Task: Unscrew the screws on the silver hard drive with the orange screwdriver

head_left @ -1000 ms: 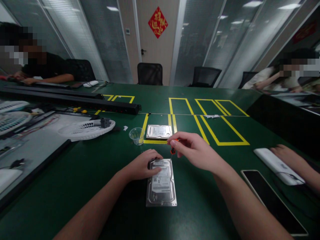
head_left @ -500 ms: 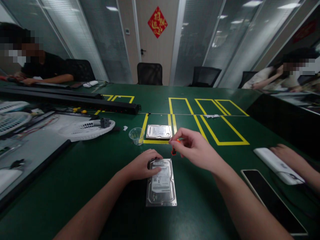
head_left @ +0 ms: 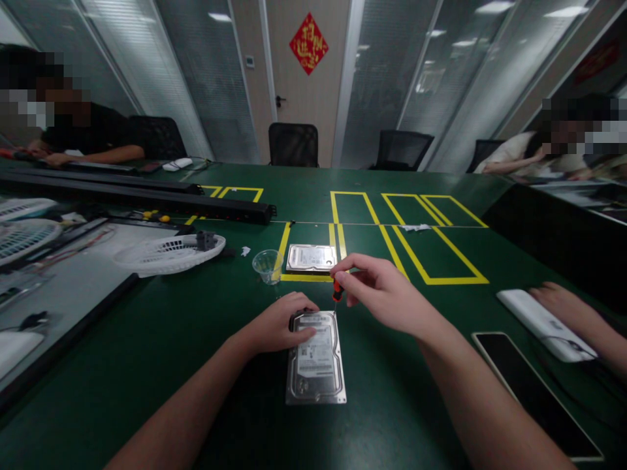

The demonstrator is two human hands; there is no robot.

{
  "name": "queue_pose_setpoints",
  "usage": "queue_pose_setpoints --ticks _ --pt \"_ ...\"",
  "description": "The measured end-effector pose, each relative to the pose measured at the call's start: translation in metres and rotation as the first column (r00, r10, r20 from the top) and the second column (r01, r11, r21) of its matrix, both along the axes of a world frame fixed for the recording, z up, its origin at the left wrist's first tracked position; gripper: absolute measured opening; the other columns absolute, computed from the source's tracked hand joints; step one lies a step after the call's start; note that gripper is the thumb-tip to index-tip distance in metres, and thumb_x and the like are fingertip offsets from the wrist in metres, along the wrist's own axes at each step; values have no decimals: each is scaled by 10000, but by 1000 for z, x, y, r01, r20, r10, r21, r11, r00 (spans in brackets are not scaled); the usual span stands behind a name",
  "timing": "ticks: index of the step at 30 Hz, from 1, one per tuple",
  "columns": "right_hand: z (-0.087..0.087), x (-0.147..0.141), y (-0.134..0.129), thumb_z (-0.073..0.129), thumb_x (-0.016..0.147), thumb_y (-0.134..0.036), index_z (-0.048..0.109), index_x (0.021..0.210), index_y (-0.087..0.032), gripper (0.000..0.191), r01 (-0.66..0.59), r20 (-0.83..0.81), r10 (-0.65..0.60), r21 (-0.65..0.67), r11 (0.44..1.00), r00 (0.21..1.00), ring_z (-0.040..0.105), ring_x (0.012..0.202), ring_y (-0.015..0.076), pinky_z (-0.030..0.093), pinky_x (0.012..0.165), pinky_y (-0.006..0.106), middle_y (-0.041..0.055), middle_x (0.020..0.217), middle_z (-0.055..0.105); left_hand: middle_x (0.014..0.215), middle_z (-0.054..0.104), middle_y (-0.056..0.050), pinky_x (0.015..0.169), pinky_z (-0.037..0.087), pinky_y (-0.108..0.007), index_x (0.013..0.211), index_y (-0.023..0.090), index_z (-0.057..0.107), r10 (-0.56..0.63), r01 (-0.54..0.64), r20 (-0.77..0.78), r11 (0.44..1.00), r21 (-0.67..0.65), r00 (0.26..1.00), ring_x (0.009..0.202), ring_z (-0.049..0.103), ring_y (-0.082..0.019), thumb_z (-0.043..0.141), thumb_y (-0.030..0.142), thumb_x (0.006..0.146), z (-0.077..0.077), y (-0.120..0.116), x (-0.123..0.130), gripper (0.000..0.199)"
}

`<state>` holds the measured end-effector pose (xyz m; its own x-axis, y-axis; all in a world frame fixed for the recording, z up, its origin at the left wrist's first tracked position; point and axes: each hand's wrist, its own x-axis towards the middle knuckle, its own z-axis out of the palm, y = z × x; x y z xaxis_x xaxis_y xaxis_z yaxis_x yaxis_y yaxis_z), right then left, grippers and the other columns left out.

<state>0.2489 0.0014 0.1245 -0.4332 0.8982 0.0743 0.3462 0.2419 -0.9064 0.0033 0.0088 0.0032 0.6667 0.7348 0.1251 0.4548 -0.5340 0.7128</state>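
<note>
A silver hard drive [head_left: 321, 372] with a white label lies flat on the green table in front of me. My left hand [head_left: 281, 326] grips its far left side, the thumb resting over the label and the fingers behind the edge. In my right hand [head_left: 375, 287] is a small red and black screwdriver [head_left: 337, 290], pinched between thumb and fingers. It stands nearly upright, its thin tip at the drive's far right corner. Whether the tip sits in a screw is too small to tell. A second hard drive [head_left: 311, 258] lies beyond, inside a yellow tape outline.
Left of the second drive stands a clear plastic cup [head_left: 267, 266]. Farther left are a white racket-shaped frame [head_left: 171, 253] and long black bars [head_left: 147, 199]. On the right lie a phone [head_left: 533, 391] and a white device [head_left: 546, 325] under another person's hand [head_left: 563, 303]. Two people sit across the table.
My right hand has shifted its fingers on the screwdriver, which now stands more upright with more of its handle showing. My left hand and the drive have not moved.
</note>
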Motion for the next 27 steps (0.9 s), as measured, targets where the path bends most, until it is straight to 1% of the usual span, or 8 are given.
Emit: queue_pose_setpoints --ticks 3,5,9,12,15,20,23,27 --pt "-4 0 1 689 928 -373 628 919 -179 203 35 4 -35 7 999 999 592 588 130 431 532 264 15 740 671 1145 649 -57 927 494 -366 1197 232 651 -1 1 2 1000 12 1000 1058 603 -232 714 286 886 -1 0 0 321" --pt "-4 1 1 706 911 -350 615 900 -182 191 33 -5 -33 15 999 999 571 581 120 410 519 261 22 782 684 1145 648 -57 929 494 -369 1200 233 650 2 -2 -1 1000 14 1000 1059 603 -234 715 289 884 -1 0 0 327" --pt "-2 2 -2 646 949 -286 658 975 -186 104 -33 35 30 74 997 999 556 615 123 413 544 264 17 807 672 1156 645 -61 947 496 -377 1206 235 650 7 -7 -7 1000 6 1000 1078 603 -239 710 302 890 0 0 0 328" --pt "-1 3 -3 609 983 -325 698 972 -188 164 -81 75 75 81 993 994 575 645 134 425 558 267 23 806 675 1164 645 -64 956 497 -379 1209 235 650 5 -5 -4 1000 4 1000 1087 602 -240 708 296 890 1 -1 0 330" --pt "-2 3 -2 581 1005 -393 703 990 -185 242 -91 63 88 39 995 994 617 661 139 449 567 268 35 847 688 1162 646 -62 956 497 -376 1219 234 647 5 -5 6 1000 8 1000 1087 602 -239 701 298 895 0 -1 1 335" --pt "0 1 -2 530 1032 -382 676 1046 -172 256 -60 15 61 -8 998 998 645 658 144 497 623 280 12 769 648 1162 649 -62 948 496 -377 1219 234 651 0 -1 5 1000 10 1000 1081 604 -242 697 316 900 1 -1 1 333" --pt "1 0 -3 559 1016 -376 659 991 -172 229 -31 10 31 -3 1000 999 631 637 138 484 595 271 13 765 649 1160 652 -67 946 498 -382 1216 233 652 1 -1 -4 1000 9 1000 1077 605 -246 696 323 903 2 -1 1 328" --pt "-1 1 -2 666 950 -394 633 910 -177 223 15 28 -16 26 1000 999 596 611 131 434 544 262 24 774 677 1167 652 -68 943 501 -381 1215 233 651 5 -5 -7 1000 11 1000 1076 606 -244 700 312 896 2 -1 1 332"
